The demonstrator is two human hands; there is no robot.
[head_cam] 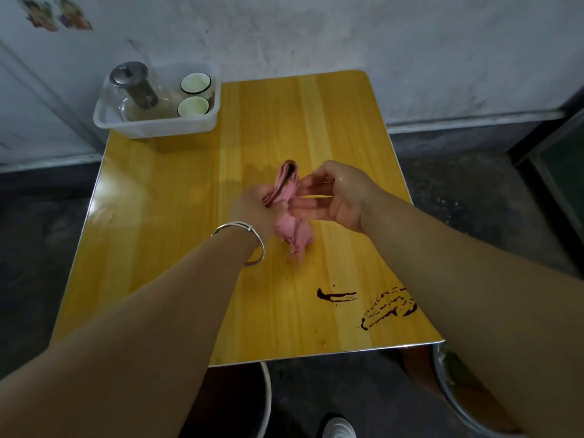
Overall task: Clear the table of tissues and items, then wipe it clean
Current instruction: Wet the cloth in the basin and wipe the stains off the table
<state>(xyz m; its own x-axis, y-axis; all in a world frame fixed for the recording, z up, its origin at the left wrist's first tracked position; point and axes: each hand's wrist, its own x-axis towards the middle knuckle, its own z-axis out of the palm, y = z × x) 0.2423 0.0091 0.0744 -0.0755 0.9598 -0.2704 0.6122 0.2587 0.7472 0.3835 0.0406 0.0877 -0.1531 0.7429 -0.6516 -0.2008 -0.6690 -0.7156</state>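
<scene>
A grey, scuffed wall stands behind a yellow wood-grain counter (164, 216) with a dark floor around it. On the far left corner of the counter sits a clear plastic tub (158, 129). Inside it stands a glass jug (136, 86) with a metal lid, and to the right of the jug are two cups (195, 83), one behind the other.

Near the middle of the counter, my left hand (249, 210), with a silver bracelet (252, 238) on the wrist, curls around a pink cloth (292, 235) and grips it. One folded end of the cloth sticks up past my fist and the other end hangs down onto the counter. Just to the right, my right hand (338, 197) is turned palm inward with its fingers stretched fairly straight. The fingertips touch the cloth but do not close on it.

Nearer to me and further right, a dark red streak (336, 295) and a wider smear (388, 308) mark the counter close to its front right corner. Below that corner the rim of a metal basin (448, 390) shows on the floor.
</scene>
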